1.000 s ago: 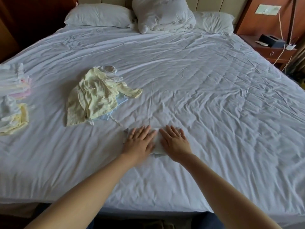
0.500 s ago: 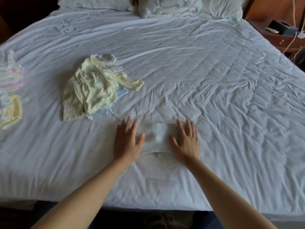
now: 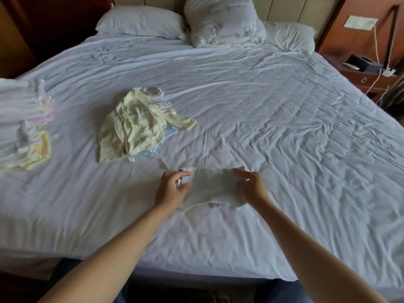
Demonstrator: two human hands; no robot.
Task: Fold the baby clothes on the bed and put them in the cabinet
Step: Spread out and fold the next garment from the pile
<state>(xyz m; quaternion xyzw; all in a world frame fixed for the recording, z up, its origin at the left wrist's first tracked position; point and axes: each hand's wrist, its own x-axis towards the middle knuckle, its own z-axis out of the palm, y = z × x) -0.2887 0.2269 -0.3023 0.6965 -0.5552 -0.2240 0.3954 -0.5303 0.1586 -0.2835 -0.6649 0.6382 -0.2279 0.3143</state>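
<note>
Pinching far corners of the small white cloth baby garment (image 3: 209, 189) in left hand (image 3: 171, 189) and right hand (image 3: 252, 188), possibly skewing the fold through uneven pulling.

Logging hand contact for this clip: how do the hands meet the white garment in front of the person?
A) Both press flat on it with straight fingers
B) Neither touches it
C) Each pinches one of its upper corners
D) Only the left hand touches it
C: the left hand and the right hand each curl fingers around an upper corner of the white garment.
</note>
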